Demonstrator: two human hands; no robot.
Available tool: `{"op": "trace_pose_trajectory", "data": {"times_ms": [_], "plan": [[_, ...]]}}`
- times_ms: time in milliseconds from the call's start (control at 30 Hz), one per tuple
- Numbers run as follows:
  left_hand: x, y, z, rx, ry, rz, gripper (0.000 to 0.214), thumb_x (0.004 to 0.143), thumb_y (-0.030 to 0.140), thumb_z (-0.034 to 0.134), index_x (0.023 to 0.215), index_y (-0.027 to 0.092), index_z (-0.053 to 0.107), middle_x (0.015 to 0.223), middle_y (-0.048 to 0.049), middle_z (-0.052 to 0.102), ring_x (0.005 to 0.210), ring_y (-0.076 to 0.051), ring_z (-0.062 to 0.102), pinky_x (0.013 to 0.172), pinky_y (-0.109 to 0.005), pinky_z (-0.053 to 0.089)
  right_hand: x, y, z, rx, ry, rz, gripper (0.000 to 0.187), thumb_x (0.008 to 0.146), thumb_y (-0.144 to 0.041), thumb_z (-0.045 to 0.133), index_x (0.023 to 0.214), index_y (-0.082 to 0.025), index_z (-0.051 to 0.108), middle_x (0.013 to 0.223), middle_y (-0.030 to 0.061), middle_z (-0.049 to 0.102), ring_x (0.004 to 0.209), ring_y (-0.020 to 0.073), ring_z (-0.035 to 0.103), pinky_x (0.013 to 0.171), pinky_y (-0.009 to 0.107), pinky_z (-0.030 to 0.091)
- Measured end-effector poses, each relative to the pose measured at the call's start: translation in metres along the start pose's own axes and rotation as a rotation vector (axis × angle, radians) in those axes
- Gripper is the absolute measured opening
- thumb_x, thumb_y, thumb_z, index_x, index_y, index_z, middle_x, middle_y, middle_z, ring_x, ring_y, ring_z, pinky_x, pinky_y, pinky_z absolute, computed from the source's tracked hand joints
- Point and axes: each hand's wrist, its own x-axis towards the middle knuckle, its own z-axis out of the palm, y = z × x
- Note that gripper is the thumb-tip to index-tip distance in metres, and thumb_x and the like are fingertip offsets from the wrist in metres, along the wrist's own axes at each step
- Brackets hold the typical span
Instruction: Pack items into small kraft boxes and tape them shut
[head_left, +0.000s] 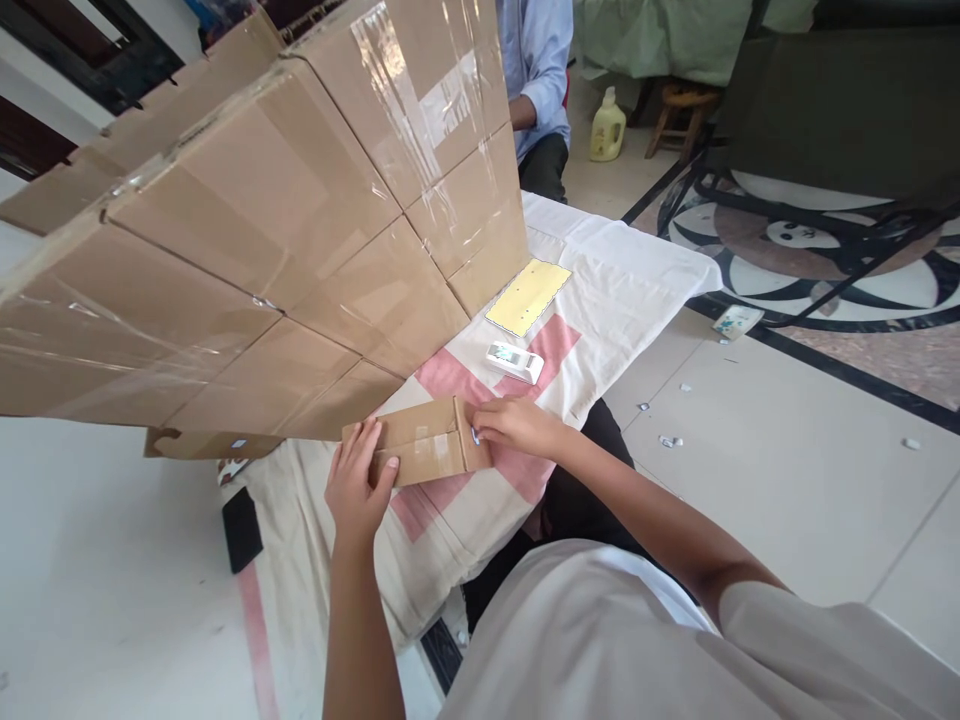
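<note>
A small flat brown cardboard box [420, 447] lies on the cloth-covered table [630, 270] right in front of me. My left hand [358, 487] grips its left end, thumb on top and fingers curled around the edge. At the box's right end, my right hand [516, 424] pinches a small white and blue piece, too small to name. Both hands are closed.
A tall stack of taped cardboard boxes [262, 210] fills the left and back of the table. A white device [514, 362] and a yellow sheet [528, 296] lie beyond the box. A person in a blue shirt [536, 60] sits behind. A yellow bottle [607, 127] stands on the floor.
</note>
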Motion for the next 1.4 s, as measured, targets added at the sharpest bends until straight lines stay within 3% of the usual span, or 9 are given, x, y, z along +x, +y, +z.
{"op": "trace_pose_trajectory", "data": {"times_ms": [433, 533, 767, 900, 967, 1067, 1200, 1300, 1400], "plan": [[0.003, 0.002, 0.0, 0.003, -0.003, 0.018, 0.05, 0.1, 0.043, 0.048, 0.148, 0.028, 0.053, 0.155, -0.0073, 0.054, 0.148, -0.03, 0.045, 0.123, -0.052, 0.03, 0.005, 0.001, 0.004, 0.168, 0.006, 0.08, 0.014, 0.102, -0.02, 0.054, 0.089, -0.021, 0.06, 0.097, 0.0025, 0.07, 0.09, 0.018, 0.064, 0.073, 0.029, 0.04], [0.004, 0.004, 0.002, 0.033, -0.006, 0.04, 0.049, 0.101, 0.042, 0.045, 0.148, 0.03, 0.053, 0.156, -0.006, 0.053, 0.148, -0.029, 0.045, 0.124, -0.052, 0.028, 0.006, 0.006, 0.006, 0.217, 0.016, 0.114, 0.006, 0.1, -0.025, 0.059, 0.096, -0.021, 0.056, 0.108, 0.0067, 0.067, 0.094, 0.0202, 0.064, 0.075, 0.03, 0.045], [0.003, 0.004, 0.004, 0.067, 0.0, 0.059, 0.051, 0.102, 0.042, 0.043, 0.151, 0.032, 0.05, 0.157, -0.005, 0.052, 0.148, -0.029, 0.044, 0.125, -0.052, 0.026, 0.01, 0.025, 0.018, 0.475, 0.002, 0.158, 0.055, 0.093, -0.034, 0.07, 0.137, -0.02, 0.041, 0.142, 0.0163, 0.056, 0.121, 0.0276, 0.062, 0.1, 0.043, 0.05], [0.003, 0.003, 0.006, 0.078, -0.001, 0.07, 0.05, 0.102, 0.041, 0.042, 0.151, 0.033, 0.05, 0.157, -0.0054, 0.052, 0.149, -0.03, 0.043, 0.125, -0.054, 0.025, 0.013, 0.031, 0.021, 0.535, 0.019, 0.085, 0.058, 0.093, -0.035, 0.072, 0.142, -0.018, 0.045, 0.143, 0.016, 0.056, 0.133, 0.0266, 0.055, 0.11, 0.041, 0.045], [0.0, 0.006, 0.01, 0.116, 0.049, 0.043, 0.049, 0.103, 0.04, 0.04, 0.149, 0.031, 0.053, 0.157, -0.0076, 0.052, 0.154, -0.033, 0.033, 0.126, -0.061, 0.015, 0.014, 0.033, 0.019, 0.558, 0.014, 0.038, 0.052, 0.093, -0.037, 0.071, 0.138, -0.018, 0.052, 0.138, 0.0139, 0.06, 0.13, 0.0259, 0.056, 0.11, 0.041, 0.045], [-0.012, 0.02, 0.025, 0.14, 0.211, -0.071, 0.05, 0.105, 0.038, 0.031, 0.149, 0.025, 0.052, 0.159, -0.0149, 0.047, 0.16, -0.039, 0.014, 0.121, -0.075, -0.002, 0.012, 0.032, 0.016, 0.553, 0.026, 0.017, 0.05, 0.094, -0.037, 0.07, 0.138, -0.02, 0.054, 0.137, 0.0121, 0.061, 0.13, 0.0258, 0.055, 0.111, 0.041, 0.044], [-0.037, 0.057, 0.059, 0.062, 0.331, -0.091, 0.068, 0.102, 0.059, 0.029, 0.155, 0.016, 0.035, 0.165, -0.0277, 0.027, 0.159, -0.045, -0.001, 0.117, -0.081, 0.005, 0.003, 0.023, 0.021, 0.529, 0.072, 0.048, 0.044, 0.093, -0.038, 0.071, 0.132, -0.021, 0.057, 0.129, 0.0103, 0.063, 0.119, 0.0256, 0.059, 0.102, 0.04, 0.048], [-0.051, 0.088, 0.085, 0.071, 0.381, -0.005, 0.091, 0.088, 0.074, 0.052, 0.152, 0.016, 0.025, 0.158, -0.0309, 0.026, 0.158, -0.044, 0.005, 0.121, -0.076, 0.016, -0.005, 0.015, 0.029, 0.494, 0.128, 0.09, 0.038, 0.093, -0.039, 0.071, 0.123, -0.018, 0.058, 0.117, 0.0095, 0.061, 0.107, 0.0247, 0.059, 0.094, 0.04, 0.05], [-0.053, 0.108, 0.1, 0.098, 0.455, -0.068, 0.099, 0.079, 0.063, 0.073, 0.148, 0.016, 0.021, 0.152, -0.0302, 0.028, 0.156, -0.043, 0.014, 0.121, -0.073, 0.022, -0.011, 0.012, 0.038, 0.467, 0.176, 0.121, 0.036, 0.092, -0.041, 0.071, 0.115, -0.018, 0.057, 0.112, 0.0085, 0.056, 0.101, 0.0243, 0.057, 0.091, 0.04, 0.049]]}}
